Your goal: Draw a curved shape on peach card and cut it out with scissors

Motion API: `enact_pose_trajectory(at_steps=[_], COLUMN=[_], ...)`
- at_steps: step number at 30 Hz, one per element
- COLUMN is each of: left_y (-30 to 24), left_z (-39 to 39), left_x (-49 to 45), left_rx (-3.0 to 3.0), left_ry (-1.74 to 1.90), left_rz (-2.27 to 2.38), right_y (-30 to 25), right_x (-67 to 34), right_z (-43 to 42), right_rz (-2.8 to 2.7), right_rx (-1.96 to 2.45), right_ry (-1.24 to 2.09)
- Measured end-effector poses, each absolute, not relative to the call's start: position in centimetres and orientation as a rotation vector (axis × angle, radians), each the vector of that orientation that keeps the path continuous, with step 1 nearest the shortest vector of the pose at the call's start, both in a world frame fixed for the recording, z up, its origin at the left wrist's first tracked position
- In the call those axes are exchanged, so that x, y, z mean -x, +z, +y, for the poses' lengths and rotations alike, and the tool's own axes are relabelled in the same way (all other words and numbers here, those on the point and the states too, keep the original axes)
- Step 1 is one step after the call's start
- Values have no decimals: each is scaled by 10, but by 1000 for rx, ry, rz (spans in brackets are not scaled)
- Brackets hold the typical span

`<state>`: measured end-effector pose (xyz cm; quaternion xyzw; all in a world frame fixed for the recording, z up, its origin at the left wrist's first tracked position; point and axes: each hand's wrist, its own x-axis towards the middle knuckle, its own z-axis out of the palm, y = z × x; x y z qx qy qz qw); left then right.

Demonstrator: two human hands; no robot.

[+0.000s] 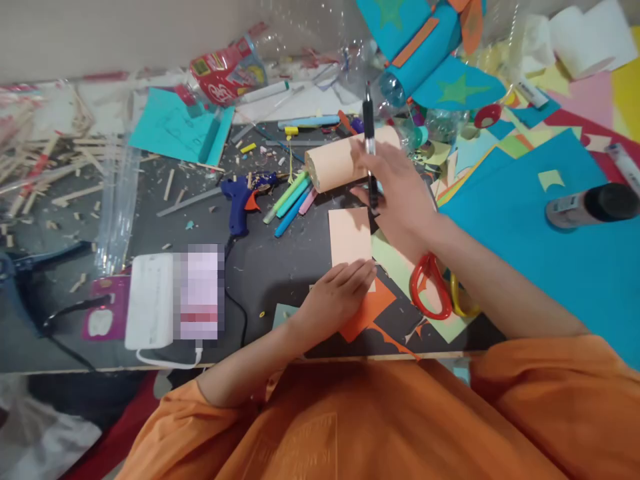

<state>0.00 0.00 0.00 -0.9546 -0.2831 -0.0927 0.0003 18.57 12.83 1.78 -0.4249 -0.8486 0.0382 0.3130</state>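
My left hand (331, 301) lies flat over the lower end of a peach paper rectangle (350, 233), fingers stretched out. Under that paper an orange paper piece (373, 308) shows. A black pen (369, 127) stands nearly upright in the pinch of my right hand (400, 190), just above the paper's upper right corner. Behind the pen lies a peach paper-covered tube (335, 163). Red-handled scissors (431, 293) rest beneath my right forearm on a pale green paper strip (450, 327).
Left of the paper are several markers (290, 200) and a blue glue gun (239, 200) with its cord. A power bank (151, 300) lies front left, wood sticks (50, 173) beyond. A blue paper rocket (425, 53) sits at the back; a dark-capped bottle (593, 205) is at right.
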Motion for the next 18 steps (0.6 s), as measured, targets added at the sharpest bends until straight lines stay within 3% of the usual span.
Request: enact_pose_trajectory(at_steps=[4,14,18], left_y=[2,-7,-7], left_z=[2,5,6], left_x=[0,1,3], left_rx=[2998,3045,3064], left_ry=[-312,-616,-647], left_rz=[-919,-941,-930], right_y=[27,15,9], right_x=[-185,-182,-182], right_z=[79,46,52], right_rz=[-2034,-1288,-1255], right_rx=[1004,932,1065], right_ry=[400,1650,1666])
